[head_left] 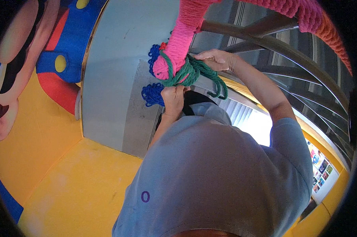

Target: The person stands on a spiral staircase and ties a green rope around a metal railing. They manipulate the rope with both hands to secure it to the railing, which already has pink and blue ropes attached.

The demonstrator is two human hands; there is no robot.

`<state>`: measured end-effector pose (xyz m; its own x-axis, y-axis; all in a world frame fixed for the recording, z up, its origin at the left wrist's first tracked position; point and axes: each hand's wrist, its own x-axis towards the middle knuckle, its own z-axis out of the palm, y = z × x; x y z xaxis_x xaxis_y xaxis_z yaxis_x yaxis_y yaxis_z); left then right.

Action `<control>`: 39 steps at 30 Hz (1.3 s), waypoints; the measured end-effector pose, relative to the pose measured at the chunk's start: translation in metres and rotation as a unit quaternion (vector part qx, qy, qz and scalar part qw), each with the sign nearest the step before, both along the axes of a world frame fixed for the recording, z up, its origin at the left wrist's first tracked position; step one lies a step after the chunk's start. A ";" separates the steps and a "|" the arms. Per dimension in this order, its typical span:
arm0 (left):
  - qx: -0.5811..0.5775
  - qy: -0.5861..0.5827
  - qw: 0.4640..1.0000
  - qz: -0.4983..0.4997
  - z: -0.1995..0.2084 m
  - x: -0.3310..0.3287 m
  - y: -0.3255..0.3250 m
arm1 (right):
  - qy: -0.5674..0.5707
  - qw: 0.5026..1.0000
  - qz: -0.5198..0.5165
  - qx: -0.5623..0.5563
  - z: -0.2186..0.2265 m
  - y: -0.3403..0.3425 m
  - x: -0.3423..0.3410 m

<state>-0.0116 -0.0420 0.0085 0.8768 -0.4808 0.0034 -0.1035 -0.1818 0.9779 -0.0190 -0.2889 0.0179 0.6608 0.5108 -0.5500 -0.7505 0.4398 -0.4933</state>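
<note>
Filling the lower middle of the frame, the person's grey shirt (218, 177) sits nearest the camera, with both bare forearms rising from it toward the upper middle; the left hand (173, 96) is closed into a fist just below a pink yarn-wrapped rail end (175, 51), gripping strands of green yarn (190, 73) that loop around that pink end; the right hand (218, 59) lies a little higher and to the right, fingers curled over the same green yarn where it bunches against the rail, with a loose loop hanging down to the right of centre; just left of the left hand, two clumps of blue yarn (152, 94) rest against a grey panel (119, 79); beyond, curved metal rails (289, 51) sweep across the upper right, the topmost wrapped in pink and orange yarn (332, 31); yellow floor (67, 185) spreads at lower left, and a cartoon mural (36, 59) covers the upper left wall.
</note>
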 end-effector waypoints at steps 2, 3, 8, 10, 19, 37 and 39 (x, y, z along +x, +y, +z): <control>0.014 0.045 0.998 0.039 0.008 -0.003 0.000 | -0.052 0.997 -0.048 -0.035 -0.023 0.008 -0.009; 0.022 0.068 0.996 0.060 0.011 -0.004 0.000 | -0.067 0.993 -0.042 -0.085 -0.029 0.009 -0.010; -0.028 0.128 0.983 0.130 0.009 0.009 0.007 | -0.137 0.939 -0.016 -0.316 -0.046 0.033 -0.001; 0.009 0.084 0.986 0.141 0.007 0.013 0.009 | -0.165 0.899 0.011 -0.405 -0.050 0.037 0.009; 0.014 -0.008 0.991 -0.130 -0.012 0.077 0.007 | -0.117 0.979 -0.050 -0.161 -0.045 0.052 0.019; -0.017 0.020 0.967 -0.255 -0.042 0.086 0.004 | -0.106 0.932 -0.122 -0.324 -0.062 0.058 0.022; -0.006 -0.056 0.958 -0.280 -0.041 0.092 0.003 | -0.053 0.940 -0.160 -0.296 -0.063 0.062 0.029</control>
<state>0.0805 -0.0393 -0.0329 0.4744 -0.8757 0.0901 -0.2857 -0.0563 0.9567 0.0103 -0.2268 -0.0451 0.7957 -0.0985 -0.5976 -0.5589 0.2608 -0.7871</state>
